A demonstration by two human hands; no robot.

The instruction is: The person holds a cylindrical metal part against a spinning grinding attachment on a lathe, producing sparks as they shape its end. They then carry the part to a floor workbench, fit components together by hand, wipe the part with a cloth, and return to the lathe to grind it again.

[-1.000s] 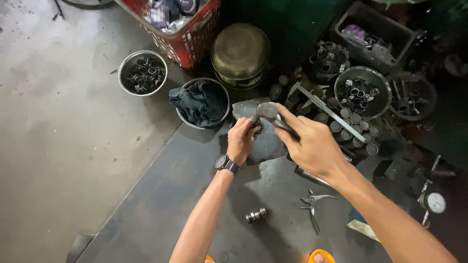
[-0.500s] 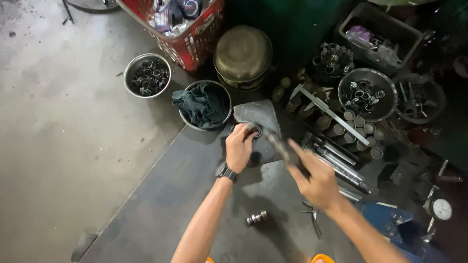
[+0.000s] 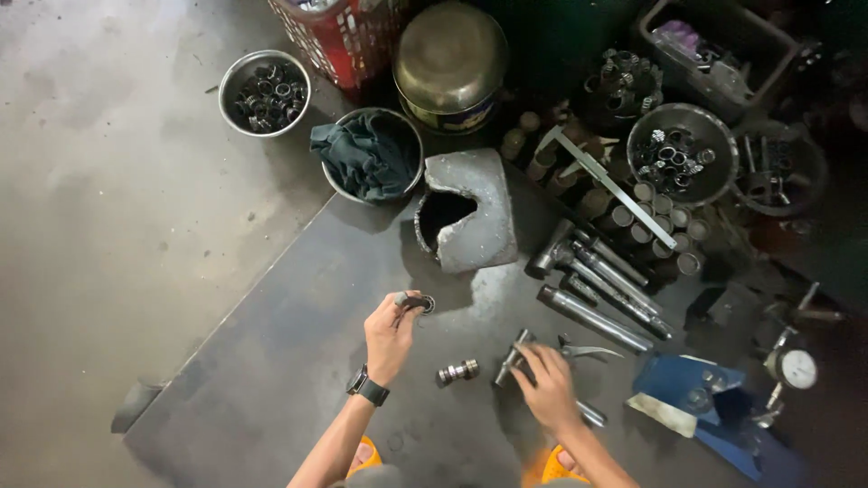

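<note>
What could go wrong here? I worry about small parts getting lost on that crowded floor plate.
The left hand pinches a small ring-shaped part by the fingertips only; it could slip and roll away. A short toothed shaft lies loose between the hands and could be knocked when the right hand lifts the hammer. The pliers lie right beside that hand, easy to snag.

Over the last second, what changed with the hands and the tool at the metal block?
Both hands pulled back from the block toward the person. The right hand brought the hammer down from the block to the plate, gripping it by the head. The left hand now holds a small ring in its fingers. The block, bowls, small part and pliers stayed put.
</note>
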